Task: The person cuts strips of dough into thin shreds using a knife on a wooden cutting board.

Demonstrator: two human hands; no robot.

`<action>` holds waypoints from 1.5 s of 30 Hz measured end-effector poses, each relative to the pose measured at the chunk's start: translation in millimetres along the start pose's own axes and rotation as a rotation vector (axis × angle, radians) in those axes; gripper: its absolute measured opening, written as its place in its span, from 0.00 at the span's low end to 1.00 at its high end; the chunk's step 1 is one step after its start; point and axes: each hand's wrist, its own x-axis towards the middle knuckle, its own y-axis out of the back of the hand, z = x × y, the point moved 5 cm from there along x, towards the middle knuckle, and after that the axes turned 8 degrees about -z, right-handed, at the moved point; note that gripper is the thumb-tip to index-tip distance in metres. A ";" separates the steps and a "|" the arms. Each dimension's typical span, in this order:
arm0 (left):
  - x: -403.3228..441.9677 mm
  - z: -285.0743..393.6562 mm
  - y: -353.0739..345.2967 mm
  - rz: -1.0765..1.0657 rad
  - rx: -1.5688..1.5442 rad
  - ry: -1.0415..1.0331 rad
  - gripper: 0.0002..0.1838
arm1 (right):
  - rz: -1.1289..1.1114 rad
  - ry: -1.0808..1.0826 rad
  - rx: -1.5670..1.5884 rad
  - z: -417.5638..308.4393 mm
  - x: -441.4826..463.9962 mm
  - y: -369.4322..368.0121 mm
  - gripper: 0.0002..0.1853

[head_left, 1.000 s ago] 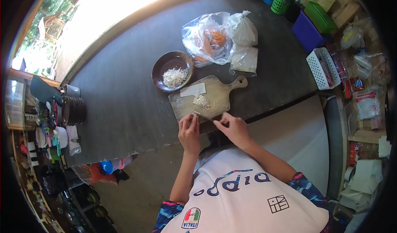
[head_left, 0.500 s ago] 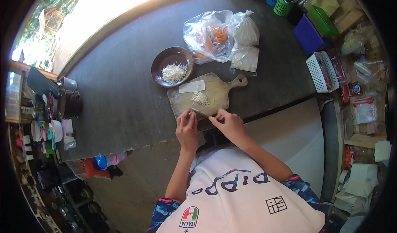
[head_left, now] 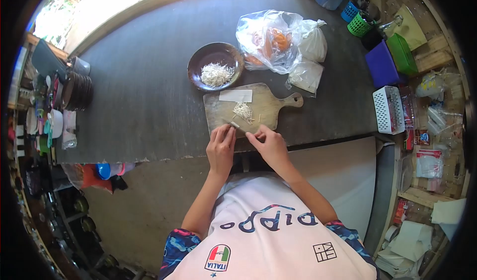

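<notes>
At the near edge of the wooden cutting board (head_left: 268, 104), my left hand (head_left: 221, 146) is closed, its fingertips at a small whitish piece (head_left: 235, 124). My right hand (head_left: 270, 147) is closed in a pinch on what looks like a thin small knife (head_left: 242, 129), whose narrow dark blade points left toward the left fingertips. Most of its handle is hidden by my fingers. Just beyond lie a little heap of pale thin strips (head_left: 243, 112) and a flat white rectangular slab (head_left: 235, 96). A dark round bowl (head_left: 191, 71) behind the board holds more fine white shreds (head_left: 217, 74).
Clear plastic bags with orange contents (head_left: 271, 41) and white packets (head_left: 305, 76) sit behind the board. To the right are a white perforated basket (head_left: 388, 110), a purple box (head_left: 382, 64) and a green cup (head_left: 361, 26). Stacked dark plates (head_left: 77, 91) stand far left.
The camera view has shifted and turned slightly. Both hands stay at the board's near edge with much the same grip; the blade has moved only slightly against the small piece.
</notes>
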 end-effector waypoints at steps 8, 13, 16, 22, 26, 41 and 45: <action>-0.5 -2.2 0.0 0.009 -0.025 0.022 0.10 | 0.040 -0.008 0.061 17.9 -25.8 18.4 0.20; 1.1 -1.9 2.6 -0.001 -0.040 0.016 0.10 | 0.046 0.048 -0.035 -1.5 1.6 -2.1 0.20; -1.3 -3.0 1.4 0.009 -0.041 0.017 0.10 | 0.049 0.034 -0.008 8.7 -9.6 3.2 0.20; 0.7 -2.7 2.0 0.017 -0.039 0.020 0.09 | 0.017 -0.013 0.032 18.8 -27.8 21.2 0.21; 0.8 -3.0 3.0 0.019 -0.034 0.006 0.09 | 0.040 0.031 -0.017 3.6 -8.0 5.9 0.20; 1.8 -2.0 2.0 -0.003 -0.028 0.017 0.10 | -0.011 -0.034 -0.013 -0.6 -2.9 2.5 0.22; 0.4 -3.7 0.2 0.000 -0.033 0.017 0.10 | -0.006 -0.027 0.025 13.0 -9.9 5.8 0.21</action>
